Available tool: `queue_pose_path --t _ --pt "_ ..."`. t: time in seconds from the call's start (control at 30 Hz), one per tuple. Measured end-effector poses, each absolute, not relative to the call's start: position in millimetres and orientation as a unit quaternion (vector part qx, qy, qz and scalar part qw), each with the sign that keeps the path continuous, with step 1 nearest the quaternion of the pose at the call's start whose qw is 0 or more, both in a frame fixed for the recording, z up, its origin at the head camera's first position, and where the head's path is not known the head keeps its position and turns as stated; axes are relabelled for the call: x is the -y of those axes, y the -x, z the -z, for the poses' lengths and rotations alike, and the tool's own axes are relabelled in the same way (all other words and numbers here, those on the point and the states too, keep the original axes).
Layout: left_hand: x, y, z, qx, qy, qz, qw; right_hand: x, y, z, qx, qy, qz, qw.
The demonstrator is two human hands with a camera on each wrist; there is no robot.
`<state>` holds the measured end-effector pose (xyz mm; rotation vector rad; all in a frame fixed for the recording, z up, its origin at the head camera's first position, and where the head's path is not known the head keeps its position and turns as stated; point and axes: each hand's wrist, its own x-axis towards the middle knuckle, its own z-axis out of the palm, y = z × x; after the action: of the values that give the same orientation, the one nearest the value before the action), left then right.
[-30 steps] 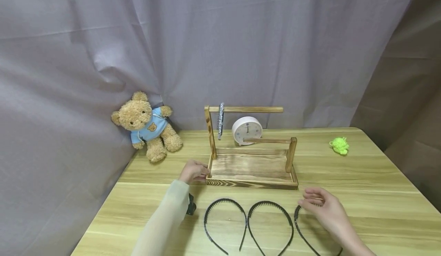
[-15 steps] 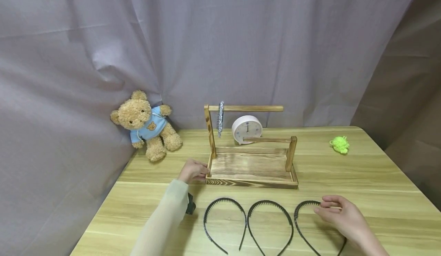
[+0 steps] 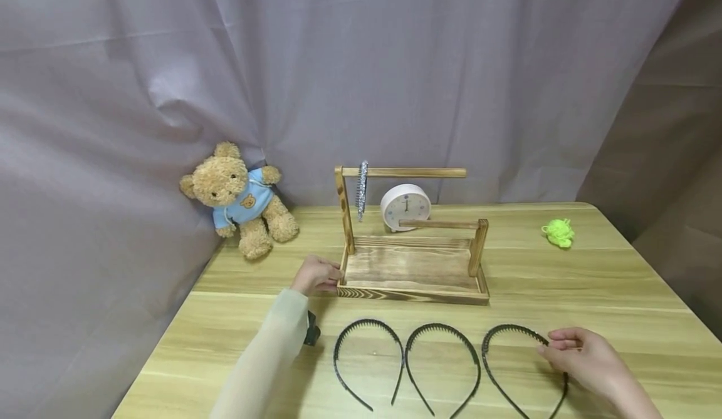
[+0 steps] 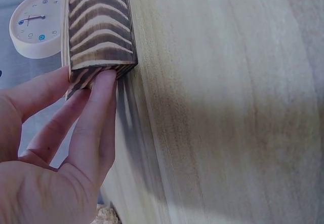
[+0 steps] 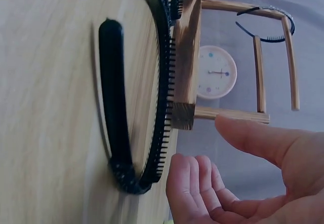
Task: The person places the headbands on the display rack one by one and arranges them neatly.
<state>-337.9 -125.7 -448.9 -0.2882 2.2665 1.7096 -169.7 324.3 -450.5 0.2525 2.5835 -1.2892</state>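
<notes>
My left hand (image 3: 317, 275) holds the left end of a wooden rack (image 3: 412, 297); in the left wrist view its thumb lies at the rim and its fingertips press the striped end face. A glittery headband (image 3: 361, 190) hangs on the rack's upper bar. On the table in front lie three dark toothed headbands in a row: a left one (image 3: 368, 322), a middle one (image 3: 439, 327) and a right one (image 3: 510, 327). At the right one's outer curve is my right hand (image 3: 589, 359), fingers loosely bent and thumb apart, with nothing between them in the right wrist view.
Behind the rack stands a round white clock (image 3: 405, 206). A teddy bear (image 3: 242, 200) in a blue top sits at the back left. A bright green yarn bundle (image 3: 559, 233) lies at the back right. A grey curtain (image 3: 395, 68) hangs behind the table.
My right hand has moved right and toward me along the right headband, from its left side to its right side. My left hand stays at the rack's end.
</notes>
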Motion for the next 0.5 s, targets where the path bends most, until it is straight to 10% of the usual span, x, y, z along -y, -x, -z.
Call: queue_pose_path --t 0.5 --pt "125 339 453 -0.792 0.095 -0.589 0.132 -350 163 459 -0.916 -0.106 0.351 0.163"
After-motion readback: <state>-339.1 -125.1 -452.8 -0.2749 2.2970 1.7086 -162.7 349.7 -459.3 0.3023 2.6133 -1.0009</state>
